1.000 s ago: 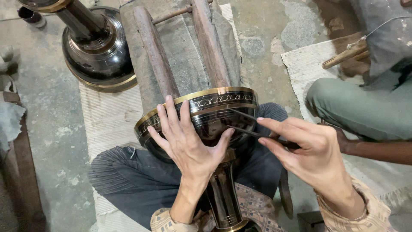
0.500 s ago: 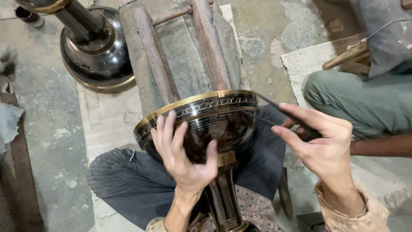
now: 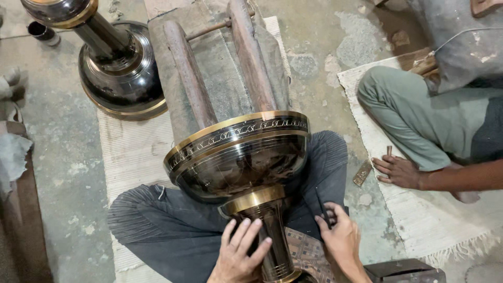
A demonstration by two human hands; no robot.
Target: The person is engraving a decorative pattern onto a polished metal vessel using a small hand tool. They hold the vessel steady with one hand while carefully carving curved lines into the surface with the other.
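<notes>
Second vessel [image 3: 118, 68]: at ten o'clock of the view we see another dark, glossy, brass-banded piece standing on the floor [image 3: 63, 173], well apart from our hands.
Wooden rest [image 3: 220, 78]: at twelve o'clock, two worn rails under grey cloth; the bowl's rim lies against their near end.
Goblet-shaped vessel [image 3: 241, 154]: in the middle, across our lap, lying tilted with its mouth away from us. It is black and glossy, with a brass rim, an engraved band below it and a brass collar where bowl meets stem.
Left hand [image 3: 238, 254]: at six o'clock, fingers spread and laid on the left side of the stem, just below the collar.
Right hand [image 3: 340, 241]: at five o'clock, curled loosely around a thin dark engraving tool [image 3: 322, 207], whose tip points up toward the bowl and is apart from it.
How we judge good handling: we would keep the spread hand firm on the stem so the bowl cannot roll on the rails, and turn it slowly, keeping the tip off the polished black.
Co-worker's hand [image 3: 401, 170]: at three o'clock, resting flat on a pale mat [image 3: 419, 230], beside small metal bits.
</notes>
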